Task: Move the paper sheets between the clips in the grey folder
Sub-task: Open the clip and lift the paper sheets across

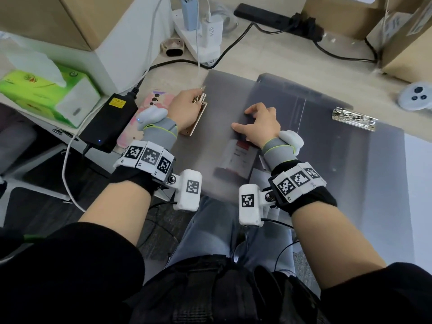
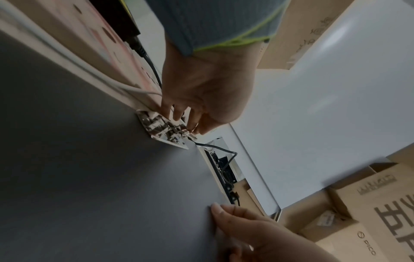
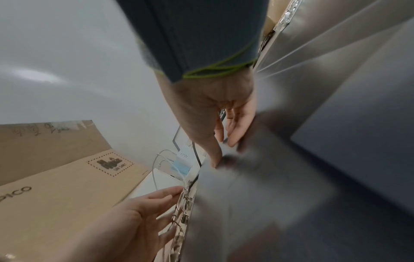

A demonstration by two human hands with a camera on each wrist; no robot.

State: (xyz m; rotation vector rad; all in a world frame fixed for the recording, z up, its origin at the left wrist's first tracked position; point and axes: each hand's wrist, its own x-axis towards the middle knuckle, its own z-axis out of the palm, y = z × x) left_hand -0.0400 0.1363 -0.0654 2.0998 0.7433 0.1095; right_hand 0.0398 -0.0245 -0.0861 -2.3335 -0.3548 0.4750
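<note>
The grey folder [image 1: 350, 183] lies open on the desk, with a metal clip on each half. My left hand [image 1: 197, 95] grips the left clip [image 1: 203, 99] at the folder's left edge, its fingertips [image 2: 192, 124] gathered on the clip's [image 2: 161, 129] raised metal. My right hand [image 1: 243, 119] pinches the edge of a grey sheet [image 1: 222, 101] over the folder's middle. In the right wrist view the thumb and fingers [image 3: 215, 159] close on that blurred sheet [image 3: 246, 195]. The right clip [image 1: 353, 119] lies untouched further right.
A pink phone [image 1: 149, 106], a black power adapter [image 1: 109, 120] and a green tissue box [image 1: 46, 94] crowd the left. A power strip with chargers [image 1: 201, 36] and cables sits behind. Cardboard boxes [image 1: 397, 31] and a white round device [image 1: 416, 95] stand right. A red-and-white card [image 1: 238, 157] shows through the sheet.
</note>
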